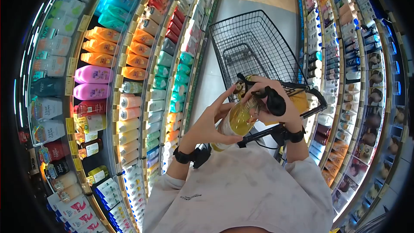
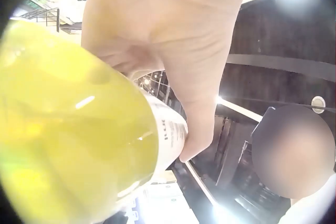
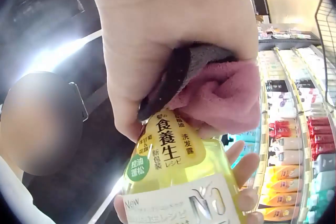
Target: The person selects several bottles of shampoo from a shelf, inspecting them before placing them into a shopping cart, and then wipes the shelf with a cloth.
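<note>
A shampoo bottle (image 1: 241, 118) of clear yellow-green liquid is held tilted in front of the chest. Its yellow neck tag and white label (image 3: 168, 203) face the right wrist camera. My left hand (image 1: 205, 127) grips the bottle's lower body, thumb on one side and fingers on the other. Over the bottle's top, my right hand (image 1: 291, 105) curls its fingers and hides the cap. A bunched pink cloth (image 3: 226, 95) and a grey-black band (image 3: 170, 85) are tucked in the right hand, against the bottle's neck.
A black wire shopping cart (image 1: 258, 39) stands just ahead, its handle (image 1: 312, 110) close by the hands. Shelves of bottles line both sides of the aisle, including orange bottles (image 1: 101, 46) and pink bottles (image 1: 92, 74) on the left.
</note>
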### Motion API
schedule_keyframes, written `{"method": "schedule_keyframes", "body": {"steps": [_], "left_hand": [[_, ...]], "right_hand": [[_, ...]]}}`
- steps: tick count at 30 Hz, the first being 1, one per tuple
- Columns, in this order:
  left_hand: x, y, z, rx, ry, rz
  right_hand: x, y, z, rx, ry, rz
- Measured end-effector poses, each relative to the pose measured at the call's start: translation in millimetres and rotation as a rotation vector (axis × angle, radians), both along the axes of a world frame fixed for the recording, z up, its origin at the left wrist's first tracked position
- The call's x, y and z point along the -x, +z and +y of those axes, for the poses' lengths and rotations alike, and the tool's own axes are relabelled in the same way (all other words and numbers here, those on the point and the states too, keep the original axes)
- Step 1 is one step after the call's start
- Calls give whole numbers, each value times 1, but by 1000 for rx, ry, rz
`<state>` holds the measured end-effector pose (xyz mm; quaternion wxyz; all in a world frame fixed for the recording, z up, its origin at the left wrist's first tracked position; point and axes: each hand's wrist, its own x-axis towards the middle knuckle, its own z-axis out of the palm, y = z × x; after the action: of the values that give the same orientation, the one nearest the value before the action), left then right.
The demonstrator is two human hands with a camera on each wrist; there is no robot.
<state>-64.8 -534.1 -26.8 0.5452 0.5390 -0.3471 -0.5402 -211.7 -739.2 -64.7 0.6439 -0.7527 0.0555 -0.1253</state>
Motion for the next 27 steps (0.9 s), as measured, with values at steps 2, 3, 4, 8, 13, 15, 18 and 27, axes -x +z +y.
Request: {"method": "schedule_keyframes", "body": {"steps": [2,3,4,8,13,15,18,27], "left_hand": [[-1,-1,-4,21,-10,-81],[-1,-3,-5,39,-6,-128],[-3,-5,-5,37,38,-226],[-28,-6,20,-38,239,-383],[-55,-9,93,-139,644,-318],[-58,-1,118,-196,845,-329],[-62,-6,162,-199,1125,-322],[-46,-24,322,-206,1723,-432]], "right_hand": [[-4,7,-4,199,-49,-8],[-6,12,-6,271,-95,-13],[-8,16,-7,342,-142,-15],[-26,33,-21,296,-387,-85],[-40,-6,-66,758,-519,90],[-45,-29,-75,775,-564,187],[-45,-93,-99,1024,-585,275],[-1,-246,-138,919,-299,674]]}}
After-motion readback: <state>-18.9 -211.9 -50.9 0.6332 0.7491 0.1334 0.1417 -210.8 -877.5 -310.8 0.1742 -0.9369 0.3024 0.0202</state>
